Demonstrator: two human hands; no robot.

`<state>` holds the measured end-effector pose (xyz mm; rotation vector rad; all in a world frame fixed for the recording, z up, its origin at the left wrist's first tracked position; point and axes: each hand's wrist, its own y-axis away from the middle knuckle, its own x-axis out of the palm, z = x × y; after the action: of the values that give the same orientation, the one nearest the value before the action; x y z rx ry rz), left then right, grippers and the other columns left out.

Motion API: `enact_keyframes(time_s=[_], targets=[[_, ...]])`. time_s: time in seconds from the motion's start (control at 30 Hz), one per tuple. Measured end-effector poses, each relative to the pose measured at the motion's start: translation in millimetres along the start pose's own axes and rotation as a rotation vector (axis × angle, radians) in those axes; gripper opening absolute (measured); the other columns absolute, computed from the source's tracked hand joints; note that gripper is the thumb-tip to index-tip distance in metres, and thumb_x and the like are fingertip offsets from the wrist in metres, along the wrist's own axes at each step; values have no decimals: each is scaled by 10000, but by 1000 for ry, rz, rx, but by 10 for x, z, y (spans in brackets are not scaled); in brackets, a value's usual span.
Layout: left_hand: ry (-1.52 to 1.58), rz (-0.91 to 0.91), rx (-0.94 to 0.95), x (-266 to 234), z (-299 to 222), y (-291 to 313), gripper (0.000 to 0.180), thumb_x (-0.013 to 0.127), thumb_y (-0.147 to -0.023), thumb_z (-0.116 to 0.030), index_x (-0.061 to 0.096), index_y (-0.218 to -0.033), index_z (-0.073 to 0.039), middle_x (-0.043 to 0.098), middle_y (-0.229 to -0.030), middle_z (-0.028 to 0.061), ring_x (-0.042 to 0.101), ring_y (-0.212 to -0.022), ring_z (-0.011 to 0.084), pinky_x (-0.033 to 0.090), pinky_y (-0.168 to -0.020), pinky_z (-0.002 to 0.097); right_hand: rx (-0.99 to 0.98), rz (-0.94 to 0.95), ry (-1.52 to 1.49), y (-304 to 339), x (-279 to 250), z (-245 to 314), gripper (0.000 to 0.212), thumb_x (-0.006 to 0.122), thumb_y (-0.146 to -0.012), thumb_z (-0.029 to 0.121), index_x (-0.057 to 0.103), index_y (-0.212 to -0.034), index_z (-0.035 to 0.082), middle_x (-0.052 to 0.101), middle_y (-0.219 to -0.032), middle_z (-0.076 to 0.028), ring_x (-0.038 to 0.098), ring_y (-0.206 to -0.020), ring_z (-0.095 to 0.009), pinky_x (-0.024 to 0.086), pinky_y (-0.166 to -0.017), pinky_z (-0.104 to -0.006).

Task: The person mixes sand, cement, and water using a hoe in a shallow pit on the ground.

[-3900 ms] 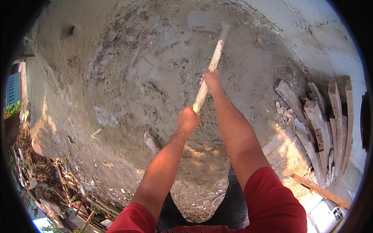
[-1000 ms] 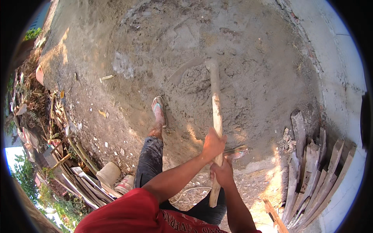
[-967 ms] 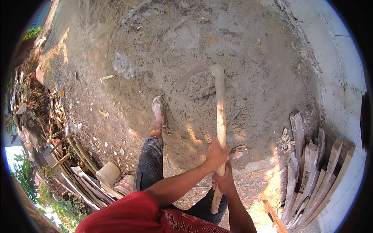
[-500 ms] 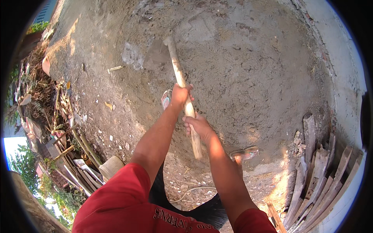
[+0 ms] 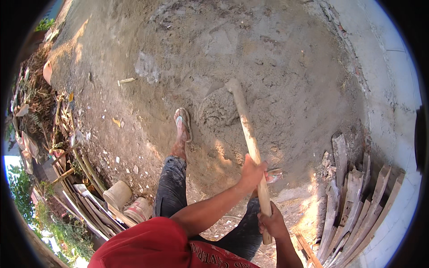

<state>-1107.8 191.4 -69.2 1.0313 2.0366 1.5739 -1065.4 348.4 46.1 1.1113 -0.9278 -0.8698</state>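
Note:
A hoe (image 5: 248,127) with a pale, thick wooden handle slants from the middle of the ground down toward my body. My left hand (image 5: 254,172) is wrapped round the handle about halfway along. Closer to me, my right hand (image 5: 272,223) grips the handle near its butt end. The hoe's blade, only partly showing, sits at the edge of a lump of wet grey mortar (image 5: 216,109). Around that lump, a broad spread of grey mortar (image 5: 295,89) covers the ground.
My left foot in a flip-flop (image 5: 183,125) stands left of the mortar lump; my right foot (image 5: 274,175) is partly behind the handle. Weathered planks (image 5: 357,205) lean by a pale wall (image 5: 393,71) at right. Buckets (image 5: 117,194), boards and dry brush line the left.
Both hands have drawn the hoe toward my body and to the right. Its blade has come nearer, with mortar now heaped beside it. The left foot shows more fully.

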Motion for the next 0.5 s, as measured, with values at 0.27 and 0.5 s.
enact_keyframes(time_s=[0.27, 0.5], targets=[[-95, 232, 103, 162, 198, 319, 416, 620, -970, -96, 353, -1270, 13, 548, -838, 69, 605, -642, 144, 539, -555, 317, 9, 8, -58, 31, -417, -481, 504, 740, -801, 5, 512, -1250, -10, 596, -750, -54, 601, -569, -150, 503, -520, -307], [-748, -188, 607, 191, -2148, -2648, 458, 665, -927, -205, 378, -1142, 81, 648, -753, 188, 674, -544, 270, 565, -525, 399, -329, 291, -476, -2979, 514, 1834, 286, 670, -877, 126, 551, -1118, 31, 507, -699, 0, 475, -504, -97, 445, -447, -284]])
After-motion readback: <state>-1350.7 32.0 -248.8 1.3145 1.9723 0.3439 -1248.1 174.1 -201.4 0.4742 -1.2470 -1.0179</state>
